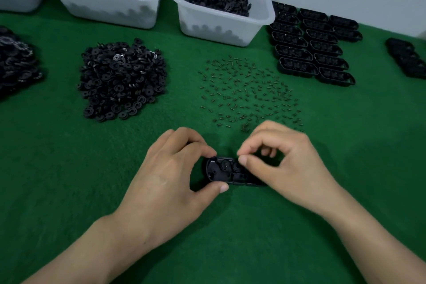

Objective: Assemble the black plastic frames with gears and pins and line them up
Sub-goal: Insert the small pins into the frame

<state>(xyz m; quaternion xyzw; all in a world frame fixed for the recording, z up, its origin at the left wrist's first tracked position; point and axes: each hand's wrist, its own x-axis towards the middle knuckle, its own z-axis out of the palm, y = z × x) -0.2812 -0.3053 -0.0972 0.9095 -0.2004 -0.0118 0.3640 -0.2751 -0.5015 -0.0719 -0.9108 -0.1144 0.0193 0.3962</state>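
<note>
Left hand (175, 168) grips the black frame (216, 172) while right hand (283, 163) pinches, seemingly, 1 pin, due for pressing into the gear (224, 165).

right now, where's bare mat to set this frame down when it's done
Bare mat lies right of the pins, in front of the lined-up frames; also a strip between those rows and the far-right black parts. The near edge around the held frame is bare too. Crowded: gear pile, pins, bins.
</note>
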